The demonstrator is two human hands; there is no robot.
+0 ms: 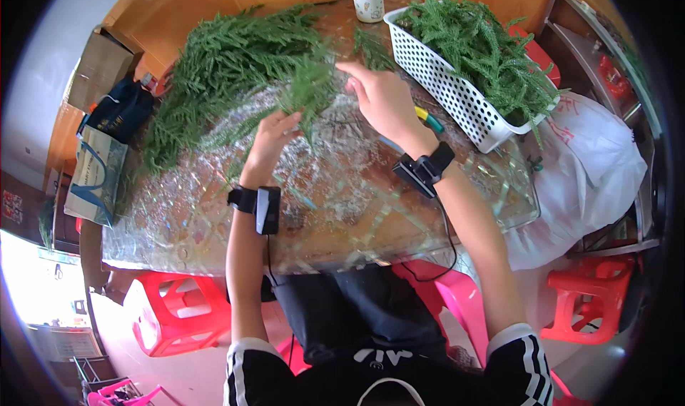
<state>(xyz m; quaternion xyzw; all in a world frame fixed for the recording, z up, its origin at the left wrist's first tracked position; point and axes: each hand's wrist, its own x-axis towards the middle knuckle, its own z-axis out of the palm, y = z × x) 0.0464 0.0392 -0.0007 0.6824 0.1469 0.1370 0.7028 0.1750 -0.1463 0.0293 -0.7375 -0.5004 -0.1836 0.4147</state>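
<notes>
- Head view, surroundings: table (357,227) is filling the middle; white cup (368,3) is standing at the far edge; white basket (446,85) is sitting far right, holding a heap of greenery (478,49); white plastic bag (585,163) is bulging beside it.
- Left side: cardboard box (102,65), dark bag (126,110) and light bag with blue handles (96,174) are crowding the table's edge.
- In the way: big pile of greenery (228,56) is taking up the far left; right hand (389,103) is partly hiding a yellow-green object (430,119).
- Left hand (275,136) is gripping a green sprig (312,88); blurred, rising just beyond its fingers, above the table.
- Right hand is stretching its index finger toward the sprig, to its right; cannot tell if touching or pinching anything.
- Counting: one held sprig, one pile, one basket, one cup, one box, two red stools (146,317) (589,281) showing.
</notes>
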